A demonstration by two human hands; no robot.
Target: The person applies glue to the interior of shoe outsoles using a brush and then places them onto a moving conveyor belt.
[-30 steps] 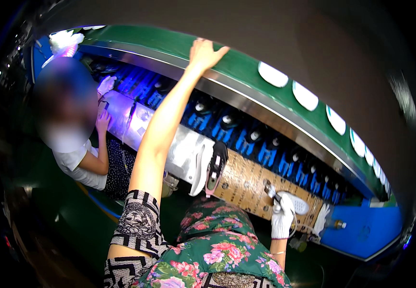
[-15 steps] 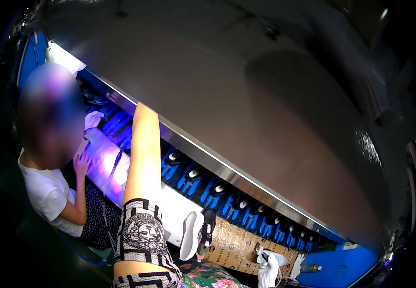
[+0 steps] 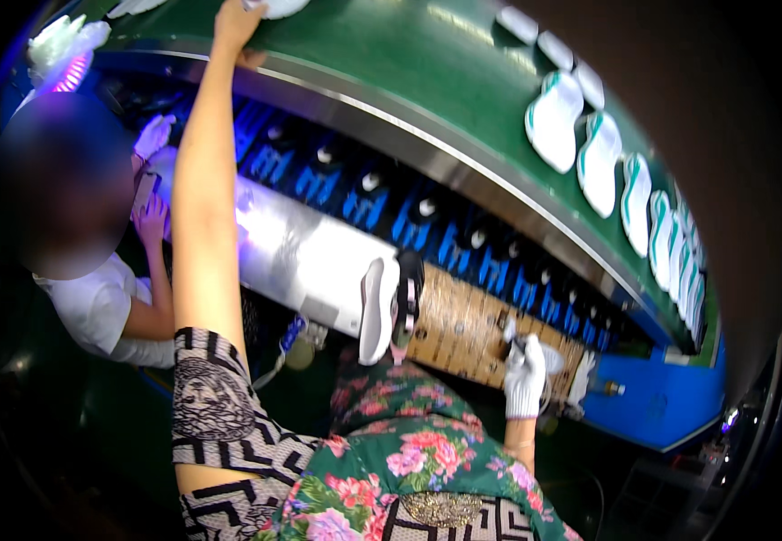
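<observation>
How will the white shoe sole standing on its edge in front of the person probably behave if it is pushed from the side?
The sole stands upright on a narrow edge, so a side push would likely tip it flat. It looks thin and moulded, so probably light and a little flexible rather than floppy. Its flat shape makes rolling unlikely.

A: the belt (image 3: pixel 445 63) at 12 o'clock looks like matt green rubber, with a shiny brushed-metal edge (image 3: pixel 427 149) under it.

B: yep, and the soles (image 3: pixel 553 122) at 2 o'clock look smooth, slightly glossy. White cloth glove (image 3: pixel 524 377) on the right hand.
</observation>
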